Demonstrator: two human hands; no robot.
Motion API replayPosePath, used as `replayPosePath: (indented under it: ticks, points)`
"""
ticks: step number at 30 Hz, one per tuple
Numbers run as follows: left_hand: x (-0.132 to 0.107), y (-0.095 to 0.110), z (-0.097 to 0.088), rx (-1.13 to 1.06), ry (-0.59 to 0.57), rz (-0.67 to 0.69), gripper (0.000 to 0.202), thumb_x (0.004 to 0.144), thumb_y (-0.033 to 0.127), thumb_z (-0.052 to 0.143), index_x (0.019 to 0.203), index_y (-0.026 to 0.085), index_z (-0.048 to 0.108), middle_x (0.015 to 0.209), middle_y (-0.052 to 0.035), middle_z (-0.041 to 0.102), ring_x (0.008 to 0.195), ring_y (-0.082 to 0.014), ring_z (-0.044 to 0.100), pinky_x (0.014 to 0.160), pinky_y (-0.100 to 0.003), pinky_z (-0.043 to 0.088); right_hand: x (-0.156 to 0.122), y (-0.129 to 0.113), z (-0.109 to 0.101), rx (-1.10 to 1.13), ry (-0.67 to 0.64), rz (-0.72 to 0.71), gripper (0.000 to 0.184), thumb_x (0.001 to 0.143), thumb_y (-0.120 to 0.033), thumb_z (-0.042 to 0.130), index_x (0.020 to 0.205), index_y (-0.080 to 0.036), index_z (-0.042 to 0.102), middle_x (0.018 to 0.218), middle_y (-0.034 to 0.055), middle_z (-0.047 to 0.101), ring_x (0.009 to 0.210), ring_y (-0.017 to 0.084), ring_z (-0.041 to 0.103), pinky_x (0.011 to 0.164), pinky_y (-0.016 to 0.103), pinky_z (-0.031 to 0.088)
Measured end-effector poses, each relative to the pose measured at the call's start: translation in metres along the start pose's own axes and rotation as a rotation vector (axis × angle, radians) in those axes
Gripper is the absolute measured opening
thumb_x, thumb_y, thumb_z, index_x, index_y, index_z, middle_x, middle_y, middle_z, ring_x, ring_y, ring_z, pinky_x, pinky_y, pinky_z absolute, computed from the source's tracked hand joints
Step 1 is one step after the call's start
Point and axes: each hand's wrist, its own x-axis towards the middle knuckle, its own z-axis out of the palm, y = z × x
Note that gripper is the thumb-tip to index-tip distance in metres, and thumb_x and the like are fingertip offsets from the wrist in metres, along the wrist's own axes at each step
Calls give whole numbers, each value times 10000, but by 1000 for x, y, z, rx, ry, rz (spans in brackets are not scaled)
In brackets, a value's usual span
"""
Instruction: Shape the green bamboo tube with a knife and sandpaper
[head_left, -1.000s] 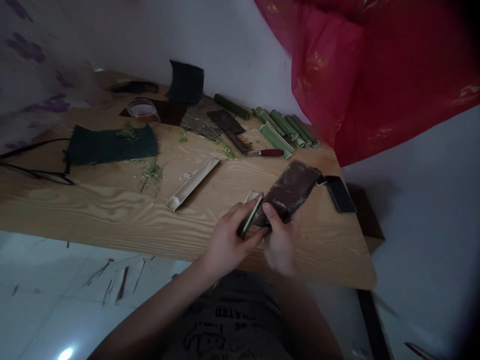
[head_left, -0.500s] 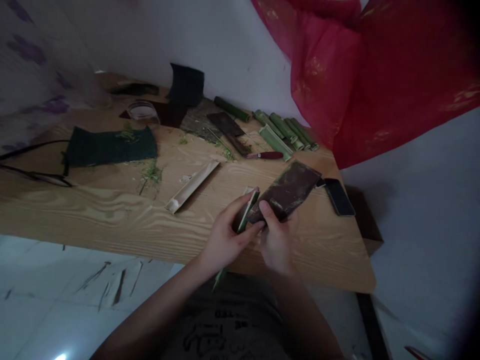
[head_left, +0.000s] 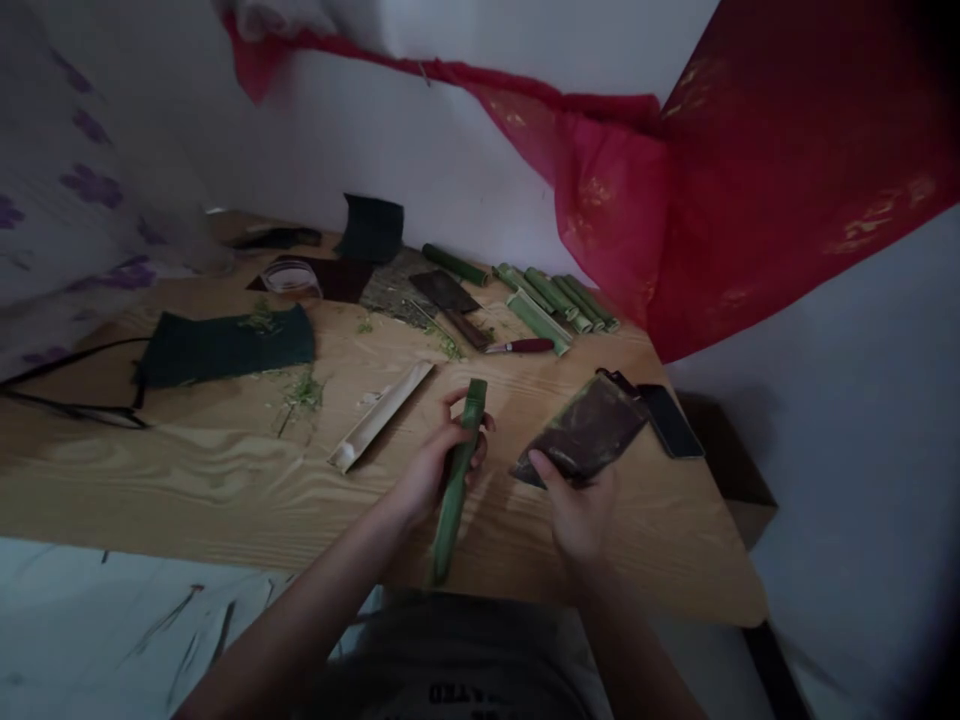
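My left hand is closed round a long green bamboo strip, held upright over the wooden table. My right hand grips the near end of a dark brown sanding sheet, which lies slanted toward the back right. The strip and the sheet are apart, a hand's width between them. A pale split bamboo half lies just left of my left hand.
Several green bamboo pieces lie at the back, with a cleaver and a red-handled knife. A phone rests by the right edge. A dark green cloth, a small bowl and a black cable are at left.
My left hand has pulled the green bamboo strip away from the sanding sheet and turned it upright. The head has lifted, showing more wall and red cloth.
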Motion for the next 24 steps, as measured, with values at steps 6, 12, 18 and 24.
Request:
replayPosePath:
  ticks: [6, 12, 18, 24]
  points:
    - [13, 6, -5, -39, -11, -203, 351, 801, 260, 652, 1128, 163, 570, 786, 24, 493, 524, -45, 432, 369, -126, 289, -11, 27, -18, -243, -41, -139, 409, 556, -444, 871, 810, -153, 738, 752, 99, 775, 668, 263, 725, 644, 372, 603]
    - [33, 24, 1, 74, 63, -163, 462, 837, 342, 603, 1280, 238, 524, 882, 12, 541, 554, -63, 482, 410, -154, 388, 9, 30, -36, -362, -58, -208, 417, 602, -457, 860, 855, -144, 749, 788, 117, 779, 709, 284, 743, 674, 382, 615]
    - [57, 61, 33, 322, -92, -29, 237, 791, 300, 570, 995, 199, 508, 828, 25, 556, 472, -48, 430, 379, -161, 346, 57, -20, -19, -180, -68, -369, 329, 653, -375, 839, 872, -149, 741, 803, 87, 790, 699, 251, 748, 647, 360, 634]
    - [66, 94, 82, 300, -149, 174, 221, 846, 334, 547, 996, 256, 404, 951, 33, 562, 469, -49, 421, 339, -150, 315, 106, -75, 13, 10, 115, -608, 215, 699, -292, 834, 840, -149, 759, 774, 87, 785, 657, 235, 739, 628, 345, 637]
